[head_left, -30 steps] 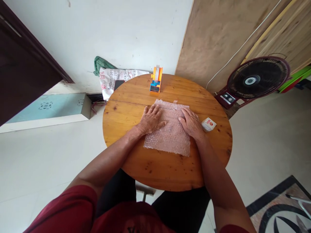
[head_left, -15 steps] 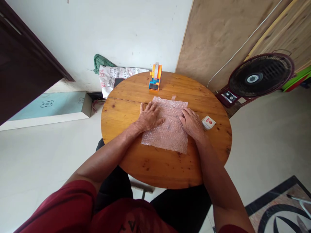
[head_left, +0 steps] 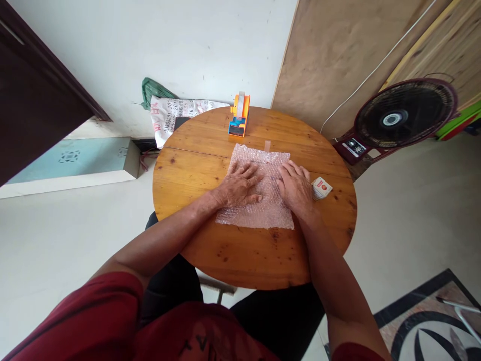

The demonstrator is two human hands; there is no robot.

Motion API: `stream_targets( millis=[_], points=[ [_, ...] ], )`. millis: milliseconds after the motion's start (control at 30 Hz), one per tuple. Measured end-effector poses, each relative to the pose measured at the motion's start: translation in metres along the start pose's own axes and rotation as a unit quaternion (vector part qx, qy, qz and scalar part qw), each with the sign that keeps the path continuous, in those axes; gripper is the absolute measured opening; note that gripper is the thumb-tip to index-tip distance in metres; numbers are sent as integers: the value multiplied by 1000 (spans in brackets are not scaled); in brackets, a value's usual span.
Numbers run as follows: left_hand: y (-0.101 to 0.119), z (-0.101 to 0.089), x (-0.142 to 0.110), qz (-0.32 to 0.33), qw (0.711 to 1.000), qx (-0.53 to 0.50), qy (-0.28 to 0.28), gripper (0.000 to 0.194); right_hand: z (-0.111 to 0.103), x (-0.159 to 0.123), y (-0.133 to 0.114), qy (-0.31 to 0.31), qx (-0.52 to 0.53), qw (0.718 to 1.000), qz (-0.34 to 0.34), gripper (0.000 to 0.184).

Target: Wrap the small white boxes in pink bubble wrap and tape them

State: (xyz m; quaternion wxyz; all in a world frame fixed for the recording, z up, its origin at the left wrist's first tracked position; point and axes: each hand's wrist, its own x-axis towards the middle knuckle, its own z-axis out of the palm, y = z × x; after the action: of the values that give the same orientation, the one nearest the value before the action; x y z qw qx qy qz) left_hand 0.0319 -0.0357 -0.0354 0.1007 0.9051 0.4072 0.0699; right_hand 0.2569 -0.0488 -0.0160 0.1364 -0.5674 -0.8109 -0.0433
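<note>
A sheet of clear bubble wrap (head_left: 263, 213) lies flat on the round wooden table (head_left: 195, 180) in front of me. My left hand (head_left: 240, 185) rests on its left part, palm down with the fingers spread. On the right edge of the sheet lies my right hand (head_left: 296, 185), its fingers stretched out over the plastic. Neither hand grips anything. Just right of my right hand is a small white box with a red mark (head_left: 322, 188). A short strip of tape (head_left: 267, 146) shows at the sheet's far edge.
An orange and blue tape dispenser (head_left: 239, 115) stands near the table's far edge. Behind the table are a printed white sack (head_left: 161, 118) and a green bag (head_left: 156, 90). A dark round fan (head_left: 406, 115) stands at the right.
My left hand has slid right and slightly toward me over the bubble wrap. The sheet's near right corner now sits straighter. My right hand has barely moved.
</note>
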Motion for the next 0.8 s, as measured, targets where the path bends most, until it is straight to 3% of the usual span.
stream_targets(
  millis=[133,300,500,800],
  points=[
    [-1,-2,0,-12,1000,-7,0,81,-5,-4,-7,-26,36,998,-38,36],
    [-10,-4,0,-10,1000,-12,-6,80,-7,-7,-7,-117,57,990,-46,61],
    [-22,-8,2,19,999,-24,-16,83,-9,-7,-1,-159,51,986,4,80],
    [-36,-7,2,37,998,-53,-27,102,-15,-3,9,-212,80,974,-8,96]
  ],
)
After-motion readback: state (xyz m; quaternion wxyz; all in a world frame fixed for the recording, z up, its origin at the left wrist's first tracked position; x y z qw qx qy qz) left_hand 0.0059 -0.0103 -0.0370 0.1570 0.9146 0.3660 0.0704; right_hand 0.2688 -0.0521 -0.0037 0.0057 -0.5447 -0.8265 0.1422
